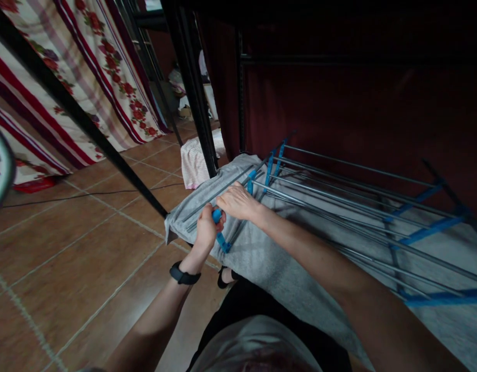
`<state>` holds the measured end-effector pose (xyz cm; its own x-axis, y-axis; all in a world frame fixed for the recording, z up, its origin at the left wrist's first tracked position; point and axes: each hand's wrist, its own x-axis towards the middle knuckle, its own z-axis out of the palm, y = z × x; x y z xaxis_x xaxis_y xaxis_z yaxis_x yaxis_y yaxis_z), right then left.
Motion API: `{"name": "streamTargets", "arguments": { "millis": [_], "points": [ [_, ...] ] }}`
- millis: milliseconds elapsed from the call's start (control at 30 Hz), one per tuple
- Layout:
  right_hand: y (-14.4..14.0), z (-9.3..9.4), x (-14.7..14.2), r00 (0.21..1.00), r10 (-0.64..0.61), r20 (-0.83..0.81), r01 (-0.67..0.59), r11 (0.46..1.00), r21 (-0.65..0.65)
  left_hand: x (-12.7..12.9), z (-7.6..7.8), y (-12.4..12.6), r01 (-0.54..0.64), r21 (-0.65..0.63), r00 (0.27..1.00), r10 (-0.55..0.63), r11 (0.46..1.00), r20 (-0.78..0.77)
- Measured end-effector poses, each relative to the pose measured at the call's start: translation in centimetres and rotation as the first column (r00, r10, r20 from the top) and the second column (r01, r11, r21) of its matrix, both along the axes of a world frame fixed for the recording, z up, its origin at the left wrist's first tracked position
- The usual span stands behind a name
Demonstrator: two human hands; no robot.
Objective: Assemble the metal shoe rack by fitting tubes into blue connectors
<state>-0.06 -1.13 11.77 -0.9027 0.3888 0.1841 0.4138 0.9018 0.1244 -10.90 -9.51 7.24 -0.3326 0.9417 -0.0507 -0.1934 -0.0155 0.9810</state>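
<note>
The tiled floor (68, 243) takes the whole left half of the view, bare terracotta with pale grout lines and a thin black cable (68, 197) running across it; this is the widest open room around the work. Along its far edge hang floral striped curtains (87, 67), and a black slanted bar (87, 126) cuts down across them toward the work. A black upright post (192, 88) stands behind the near end of the rack, with a dark red curtain (358, 103) closing off the right side.

The drying rack (358, 206) lies low and stretches away to the right, its grey metal rods running side by side with narrow gaps, tied by blue plastic joints (432, 227). A grey cloth (269, 258) lies beneath and around the rods; its left edge ends at a corner over the floor, just beside the slanted bar. A pale striped cloth (194, 163) lies on the floor beyond that corner.

The left hand (205, 230), with a black wristband (184, 274), has its fingers closed around a blue clip (217, 216) at the rack's near left end. The right hand (240, 201) rests flat on the rods just beside it, fingers together and pressing down, touching the left hand's fingertips.
</note>
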Motion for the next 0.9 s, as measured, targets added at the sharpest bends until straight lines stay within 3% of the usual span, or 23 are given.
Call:
{"name": "streamTargets", "arguments": {
  "millis": [133, 367, 567, 667, 900],
  "points": [
    [-0.1, 0.3, -0.1, 1.000, 0.002, 0.018, -0.002, 1.000, 0.012, -0.1, -0.2, -0.1, -0.016, 0.008, 1.000, 0.016, 1.000, -0.010],
    [0.0, 2.2, -0.9, 0.995, -0.076, 0.066, 0.085, 0.985, -0.152, -0.7, -0.1, -0.7, 0.088, 0.080, 0.996, -0.090, 0.993, 0.022],
    [0.0, 3.0, -2.8, 0.942, -0.335, -0.011, 0.318, 0.902, -0.293, -1.6, -0.1, -0.9, 0.179, 0.077, 0.978, -0.186, 0.981, 0.099],
    [-0.5, 2.3, -2.9, 0.942, -0.337, -0.005, 0.325, 0.913, -0.245, -1.6, -0.2, -0.7, 0.189, 0.065, 0.978, -0.194, 0.980, 0.080],
    [-0.8, 1.1, -2.3, 0.983, -0.183, -0.028, 0.180, 0.980, -0.087, -1.2, -0.1, -0.3, 0.195, -0.010, 0.976, -0.194, 0.981, 0.096]
  ]
}}
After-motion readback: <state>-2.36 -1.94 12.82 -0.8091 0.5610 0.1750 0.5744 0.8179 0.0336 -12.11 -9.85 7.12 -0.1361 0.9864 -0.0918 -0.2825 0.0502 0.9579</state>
